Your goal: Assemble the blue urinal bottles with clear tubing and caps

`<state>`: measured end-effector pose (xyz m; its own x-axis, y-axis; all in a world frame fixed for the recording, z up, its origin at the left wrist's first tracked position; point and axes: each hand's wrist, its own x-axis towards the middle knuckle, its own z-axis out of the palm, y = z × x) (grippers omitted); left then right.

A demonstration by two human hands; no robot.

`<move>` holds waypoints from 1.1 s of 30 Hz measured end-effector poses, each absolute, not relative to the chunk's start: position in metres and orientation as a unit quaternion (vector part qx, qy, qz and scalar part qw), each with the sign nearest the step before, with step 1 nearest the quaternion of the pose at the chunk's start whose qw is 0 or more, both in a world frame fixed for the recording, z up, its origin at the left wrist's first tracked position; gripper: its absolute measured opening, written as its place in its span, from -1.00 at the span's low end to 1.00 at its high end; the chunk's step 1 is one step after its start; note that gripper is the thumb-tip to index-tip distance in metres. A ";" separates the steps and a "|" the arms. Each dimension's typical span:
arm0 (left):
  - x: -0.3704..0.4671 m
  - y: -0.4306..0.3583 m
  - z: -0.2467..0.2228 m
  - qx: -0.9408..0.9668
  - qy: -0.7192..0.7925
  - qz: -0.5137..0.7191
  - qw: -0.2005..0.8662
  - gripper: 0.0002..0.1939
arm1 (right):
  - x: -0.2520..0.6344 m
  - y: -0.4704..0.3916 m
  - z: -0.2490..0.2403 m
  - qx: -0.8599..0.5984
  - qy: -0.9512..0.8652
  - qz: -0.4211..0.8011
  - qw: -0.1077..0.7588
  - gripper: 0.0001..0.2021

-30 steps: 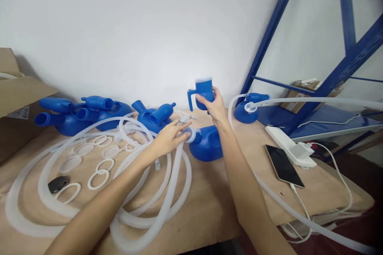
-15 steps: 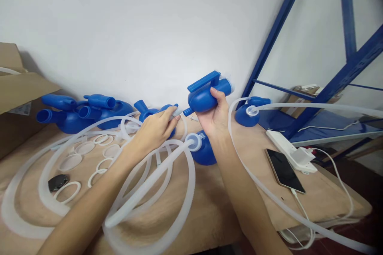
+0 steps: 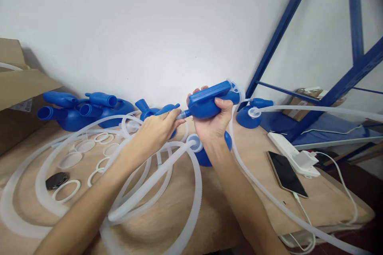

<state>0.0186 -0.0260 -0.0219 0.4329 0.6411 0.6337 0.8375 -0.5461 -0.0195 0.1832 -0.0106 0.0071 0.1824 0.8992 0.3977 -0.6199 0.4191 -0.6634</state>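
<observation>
My right hand (image 3: 214,126) is wrapped round a blue plastic urinal bottle (image 3: 206,107), held above the table with its handle facing up. A clear cap sits at the bottle's far right end. From its left end sticks a narrow ribbed blue spout (image 3: 187,113). My left hand (image 3: 157,130) pinches the end of a translucent hose (image 3: 181,115), which is fitted over at least the tip of that spout. Behind my right wrist stands another blue bottle (image 3: 206,157), partly hidden, with a clear cap (image 3: 194,142) on its mouth.
Several blue bottles (image 3: 72,119) stand along the wall at left, beside a cardboard box (image 3: 26,87). Looped hoses (image 3: 42,191), white rings (image 3: 67,191) and clear discs (image 3: 70,160) cover the table's left. A phone (image 3: 287,173) and power strip (image 3: 291,155) lie right, near blue shelving (image 3: 287,48).
The hose end has come onto the spout, where a gap of bare ribbed spout showed before. The bottle has moved slightly right and down, and my right fingers now wrap round its far side.
</observation>
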 end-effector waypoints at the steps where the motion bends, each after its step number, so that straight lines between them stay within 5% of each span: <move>1: 0.019 -0.027 -0.022 -0.831 -0.437 -0.300 0.170 -0.59 | 0.182 -0.013 0.008 -0.171 -0.380 0.514 0.750 -0.75; 10: 0.034 -0.034 -0.031 -0.802 -0.422 -0.353 0.233 -0.59 | 0.167 -0.024 0.004 -0.005 -0.295 0.579 0.760 -0.79; 16: 0.035 -0.027 -0.033 -0.789 -0.459 -0.308 0.270 -0.60 | 0.163 -0.023 0.003 -0.025 -0.308 0.555 0.772 -0.81; 26: 0.019 -0.045 -0.002 -0.802 -0.429 -0.413 0.043 -0.53 | 0.180 -0.014 0.011 -0.043 -0.288 0.579 0.762 -0.82; 33: 0.012 -0.073 0.019 -0.785 -0.431 -0.443 0.029 -0.70 | 0.191 -0.007 0.014 -0.013 -0.281 0.578 0.766 -0.74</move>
